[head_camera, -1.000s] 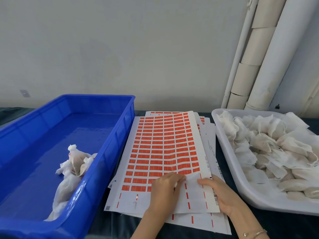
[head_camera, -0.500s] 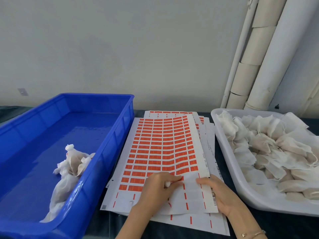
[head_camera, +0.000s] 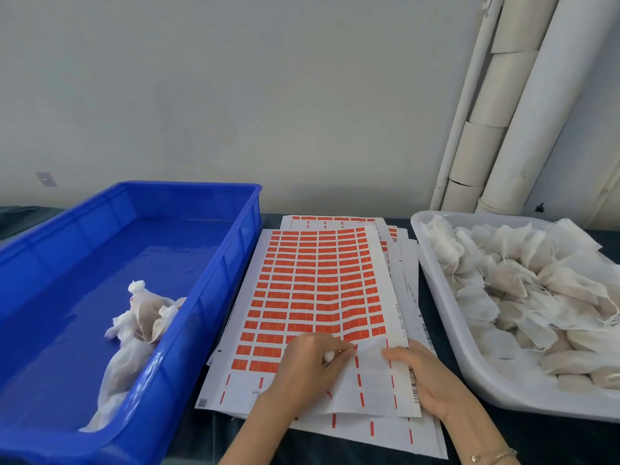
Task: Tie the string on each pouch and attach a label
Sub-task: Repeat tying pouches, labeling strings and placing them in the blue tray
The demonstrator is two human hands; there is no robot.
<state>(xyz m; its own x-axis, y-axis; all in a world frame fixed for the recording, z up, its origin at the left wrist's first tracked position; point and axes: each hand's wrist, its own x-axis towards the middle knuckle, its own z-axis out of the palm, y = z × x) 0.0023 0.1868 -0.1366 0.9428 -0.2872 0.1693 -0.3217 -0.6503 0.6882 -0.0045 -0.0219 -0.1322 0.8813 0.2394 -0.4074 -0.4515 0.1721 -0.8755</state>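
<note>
A label sheet with rows of red stickers lies on a stack of similar sheets in the middle. My left hand rests on the sheet's near part, fingers curled round a small white bit of pouch. Its fingertips touch the edge of a red label. The rest of that pouch is hidden under the hand. My right hand lies flat and presses the sheet's near right corner. Tied pouches lie in the blue bin on the left.
A white tray on the right holds several loose cloth pouches. The dark table runs under everything. White pipes stand against the wall at the back right.
My left hand's fingers have curled in at the red label row, and the white bit of pouch now shows between them. My right hand stays pressed on the sheet.
</note>
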